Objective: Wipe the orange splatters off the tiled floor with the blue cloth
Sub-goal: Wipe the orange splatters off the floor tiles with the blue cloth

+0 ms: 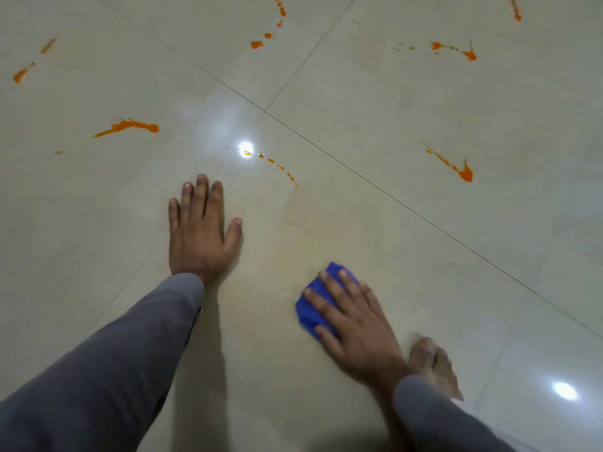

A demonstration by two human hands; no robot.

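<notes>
My right hand [350, 318] presses flat on the folded blue cloth [312, 308] against the glossy beige tiled floor [359, 223], fingers straight and spread over it. My left hand [200, 230] rests palm-down on the floor to the left, fingers straight, holding nothing. Orange splatters lie further out: a streak [130, 127] beyond my left hand, a dotted trail [277, 164] near a light reflection, a streak [456, 168] at the right, and more at the far edge [456, 50], [267, 35], [20, 75]. A faint yellowish smear [310, 220] shows ahead of the cloth.
A bare foot [432, 363] stands on the floor just behind my right hand. Dark grout lines [359, 174] cross the tiles diagonally. Bright lamp reflections sit at the middle [245, 149] and lower right [563, 390].
</notes>
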